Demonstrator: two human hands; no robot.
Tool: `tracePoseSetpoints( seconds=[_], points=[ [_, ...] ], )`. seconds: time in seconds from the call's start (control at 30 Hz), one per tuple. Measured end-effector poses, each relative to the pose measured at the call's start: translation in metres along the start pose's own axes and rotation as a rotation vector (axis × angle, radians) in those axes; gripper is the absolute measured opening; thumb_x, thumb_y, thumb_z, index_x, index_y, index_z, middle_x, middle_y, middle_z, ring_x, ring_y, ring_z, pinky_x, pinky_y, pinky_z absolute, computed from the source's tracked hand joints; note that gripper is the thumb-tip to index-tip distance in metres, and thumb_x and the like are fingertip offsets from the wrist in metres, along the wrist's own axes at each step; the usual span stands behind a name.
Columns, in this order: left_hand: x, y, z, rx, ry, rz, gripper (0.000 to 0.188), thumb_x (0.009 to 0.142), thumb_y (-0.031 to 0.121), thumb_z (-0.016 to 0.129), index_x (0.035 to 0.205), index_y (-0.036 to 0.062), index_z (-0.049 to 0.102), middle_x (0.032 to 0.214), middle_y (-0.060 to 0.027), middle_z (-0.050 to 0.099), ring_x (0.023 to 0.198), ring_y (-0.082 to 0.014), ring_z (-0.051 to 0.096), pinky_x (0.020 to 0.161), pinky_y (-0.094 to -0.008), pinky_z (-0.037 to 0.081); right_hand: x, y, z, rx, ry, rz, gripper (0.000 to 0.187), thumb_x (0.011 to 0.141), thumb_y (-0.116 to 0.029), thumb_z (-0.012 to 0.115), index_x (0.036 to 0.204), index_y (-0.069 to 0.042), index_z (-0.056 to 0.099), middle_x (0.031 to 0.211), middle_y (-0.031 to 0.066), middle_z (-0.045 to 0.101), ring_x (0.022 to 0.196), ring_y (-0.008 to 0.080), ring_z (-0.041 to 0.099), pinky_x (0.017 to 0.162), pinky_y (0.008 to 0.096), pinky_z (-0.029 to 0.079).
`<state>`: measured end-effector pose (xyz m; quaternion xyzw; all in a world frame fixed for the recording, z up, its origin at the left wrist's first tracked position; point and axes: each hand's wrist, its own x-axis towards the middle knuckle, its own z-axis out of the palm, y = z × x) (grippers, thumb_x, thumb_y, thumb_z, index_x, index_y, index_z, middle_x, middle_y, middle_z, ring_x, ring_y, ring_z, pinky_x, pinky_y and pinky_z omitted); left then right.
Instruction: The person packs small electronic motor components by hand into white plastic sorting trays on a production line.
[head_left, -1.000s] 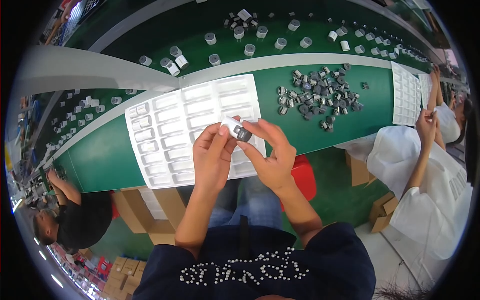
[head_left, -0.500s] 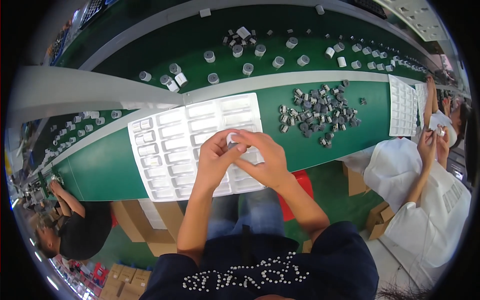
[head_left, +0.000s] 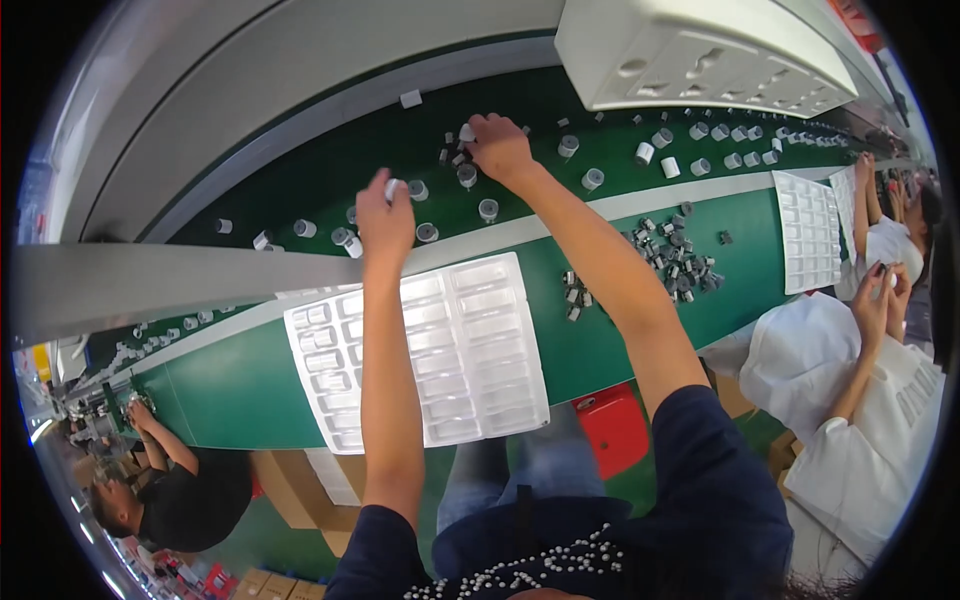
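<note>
Above the green belt, my left hand (head_left: 387,222) pinches a small white-topped cylinder (head_left: 393,187) between thumb and fingers. My right hand (head_left: 500,148) reaches farther over the belt, its curled fingertips at a small white piece (head_left: 467,133) beside a cluster of small dark parts (head_left: 455,157); the grip is partly hidden. Several grey-and-white cylinders (head_left: 489,210) stand about both hands. Beneath my left forearm lies a white plastic tray (head_left: 500,300) with rows of slots; some left-hand slots hold cylinders (head_left: 315,314).
A heap of metal-and-grey parts (head_left: 682,262) lies on the bench right of my right forearm. A pale beam (head_left: 180,285) crosses at left, and a white socket box (head_left: 700,60) overhangs the belt. Co-workers sit on both sides, with another tray (head_left: 808,230) at right. A red stool (head_left: 612,430) stands below.
My hands, together over the tray before, have parted and reached forward over the belt. The left carries a small cylinder; the right has gone to the dark cluster. The whole view has shifted.
</note>
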<state>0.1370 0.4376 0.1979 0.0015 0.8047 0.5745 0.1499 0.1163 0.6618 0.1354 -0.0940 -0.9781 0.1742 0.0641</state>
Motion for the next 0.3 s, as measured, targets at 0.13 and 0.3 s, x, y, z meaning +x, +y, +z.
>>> tracePoseSetpoints(
  seconds=[0.13,0.3],
  points=[
    [0.057,-0.009,-0.009,0.274,0.413,0.347,0.037,0.085,0.019,0.067,0.115,-0.0010,0.064,0.080,-0.0170,0.066,0.072,-0.0305,0.065,0.071,-0.0357,0.052,0.008,-0.015,-0.009,0.203,0.204,-0.209,0.032,0.087,-0.027,0.066,0.111,-0.007,0.059,0.101,0.0175,0.064,0.099,0.0407,0.063,0.083,0.0503,0.053],
    [0.154,-0.051,0.048,0.554,0.393,0.343,0.023,0.079,0.016,0.067,0.098,0.0062,0.073,0.097,-0.0171,0.072,0.092,-0.0356,0.068,0.086,-0.0436,0.053,0.062,0.067,-0.071,0.008,-0.018,0.021,0.066,0.084,-0.044,0.069,0.137,-0.010,0.050,0.118,0.0264,0.064,0.114,0.0401,0.061,0.096,0.0462,0.050]
  ],
)
